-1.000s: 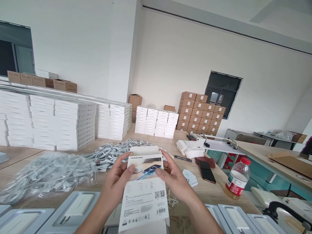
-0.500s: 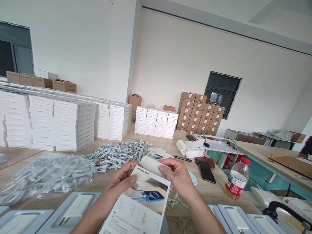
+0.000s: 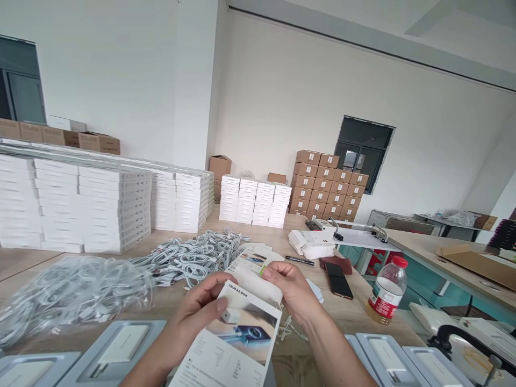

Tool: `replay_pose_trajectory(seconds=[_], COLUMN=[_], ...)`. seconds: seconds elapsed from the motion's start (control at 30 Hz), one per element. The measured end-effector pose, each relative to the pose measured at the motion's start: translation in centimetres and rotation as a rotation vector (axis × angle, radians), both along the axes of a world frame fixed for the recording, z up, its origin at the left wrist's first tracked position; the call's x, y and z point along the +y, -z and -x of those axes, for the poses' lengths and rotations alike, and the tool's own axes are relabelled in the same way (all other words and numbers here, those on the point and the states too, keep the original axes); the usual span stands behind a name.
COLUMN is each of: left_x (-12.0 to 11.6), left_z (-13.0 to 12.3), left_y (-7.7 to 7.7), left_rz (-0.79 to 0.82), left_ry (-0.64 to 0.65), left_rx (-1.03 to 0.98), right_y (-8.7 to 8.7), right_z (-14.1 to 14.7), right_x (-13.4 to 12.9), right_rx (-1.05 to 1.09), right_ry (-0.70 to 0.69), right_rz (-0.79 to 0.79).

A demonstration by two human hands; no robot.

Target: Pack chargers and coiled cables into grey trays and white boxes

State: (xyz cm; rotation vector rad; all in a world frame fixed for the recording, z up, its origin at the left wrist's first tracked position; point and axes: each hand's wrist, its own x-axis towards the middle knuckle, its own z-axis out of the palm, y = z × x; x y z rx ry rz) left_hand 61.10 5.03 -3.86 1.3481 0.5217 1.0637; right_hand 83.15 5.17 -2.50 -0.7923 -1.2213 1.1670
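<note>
A white printed carton point(image 3: 237, 336) with a phone and charger picture slants toward me, its top flap point(image 3: 258, 282) raised. My left hand point(image 3: 201, 309) grips the carton's left edge, thumb on the printed face and fingers behind. At the flap's right end, my right hand point(image 3: 292, 290) pinches it between thumb and bent fingers. A small bright green bit shows by the right thumb; I cannot tell what it is. Behind the hands lie coiled white cables point(image 3: 193, 255) and flat printed cards point(image 3: 256, 255).
Bagged cables point(image 3: 76, 293) lie at left. Blue-grey trays holding white chargers point(image 3: 124, 344) line the near edge. A bottle point(image 3: 387, 290), phone point(image 3: 338, 279), marker point(image 3: 299, 260) and stack of folded cartons point(image 3: 310, 244) stand or lie at right. White boxes point(image 3: 100, 209) are piled behind.
My right thumb has shifted a little along the flap, and a green bit now shows beside it. The flap looks more bent. The whole view has drifted slightly.
</note>
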Motion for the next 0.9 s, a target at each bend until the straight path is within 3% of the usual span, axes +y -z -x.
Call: replay_pose_trajectory(seconds=[0.1,0.23,0.47,0.67,0.9], left_x=[0.1,0.0,-0.5,-0.3,0.2], left_z=[0.1,0.0,-0.4,-0.4,-0.3], left_y=[0.2,0.1,-0.4,-0.3,-0.2], left_rz=[-0.008,-0.010,-0.024,-0.013,0.027], left_ry=[0.015,0.008,0.020,-0.051,-0.094], left_rx=[0.019,0.065,0.058,0.075,-0.017], right_y=[0.4,0.7,0.3,0.3,-0.2], right_z=[0.2,0.3,0.3,0.5,0.4], right_x=[0.2,0.3,-0.2,-0.5,-0.8], right_rx=[0.152,0.108,-0.060,-0.143,-0.099], right_ry=[-0.064,-0.121,-0.079,-0.037,-0.114], right_rz=[0.211,0.335,0.102,0.076,0.081])
